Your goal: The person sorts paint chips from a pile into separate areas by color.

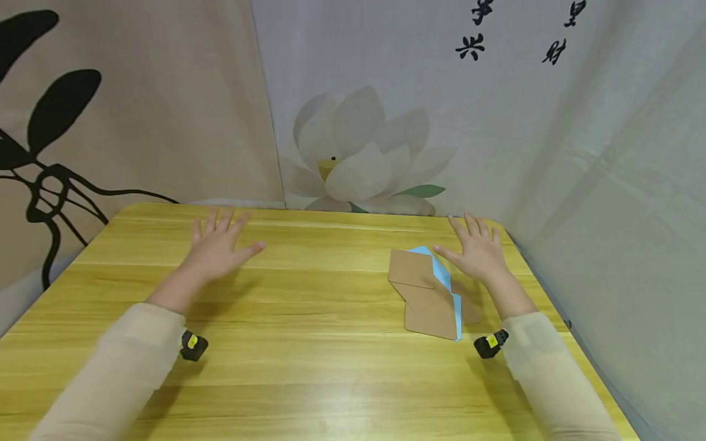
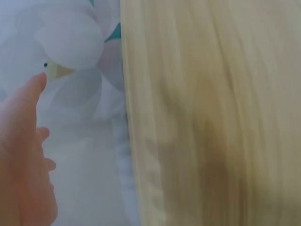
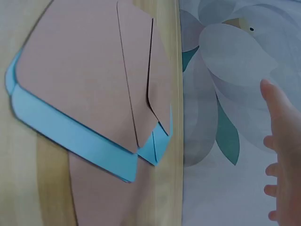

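Observation:
My left hand hovers over the far left of the table with its fingers spread, holding nothing. On the other side my right hand is held up in the same way, fingers straight and apart. Just left of and below it lies a small pile of brown cardboard pieces with light blue pieces showing at their edges. The right wrist view shows the brown card overlapping the light blue card, with another brown piece partly underneath. Neither hand appears to touch the pile.
The wooden table has a light grain and ends at a cloth curtain printed with a flower and dark characters. Another curtain hangs along the right edge. Each sleeve carries a small black device at the wrist.

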The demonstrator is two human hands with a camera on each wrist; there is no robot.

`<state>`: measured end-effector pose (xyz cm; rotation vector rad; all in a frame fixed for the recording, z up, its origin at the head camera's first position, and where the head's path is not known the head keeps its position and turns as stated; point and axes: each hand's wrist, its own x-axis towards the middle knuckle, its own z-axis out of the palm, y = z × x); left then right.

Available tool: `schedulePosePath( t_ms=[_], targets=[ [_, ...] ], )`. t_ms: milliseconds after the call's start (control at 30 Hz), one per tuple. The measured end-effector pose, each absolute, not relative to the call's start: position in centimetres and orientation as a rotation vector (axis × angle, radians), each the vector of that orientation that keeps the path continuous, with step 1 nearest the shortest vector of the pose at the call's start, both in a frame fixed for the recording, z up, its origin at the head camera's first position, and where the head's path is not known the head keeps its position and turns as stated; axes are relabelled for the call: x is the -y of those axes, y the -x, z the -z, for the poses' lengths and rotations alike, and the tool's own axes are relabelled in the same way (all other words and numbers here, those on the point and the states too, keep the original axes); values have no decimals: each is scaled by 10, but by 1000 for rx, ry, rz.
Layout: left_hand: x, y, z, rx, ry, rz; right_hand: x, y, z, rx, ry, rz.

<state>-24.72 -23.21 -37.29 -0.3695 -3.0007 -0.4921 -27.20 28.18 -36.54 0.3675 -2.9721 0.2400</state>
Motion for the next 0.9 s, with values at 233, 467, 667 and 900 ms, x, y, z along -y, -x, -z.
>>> schedulePosePath(
  t_ms=[233,467,667,900],
  targets=[
    [201,252,387,2963,450,547,-284,269,373,2959,-393,-265],
    [171,261,400,2902,548,618,-284,267,380,2913,-436,-299],
    [142,268,407,2880,600,708,-282,264,388,2903,-460,-364],
    [105,275,414,2871,698,753,-279,261,394,2921,-483,-449]
  ],
)
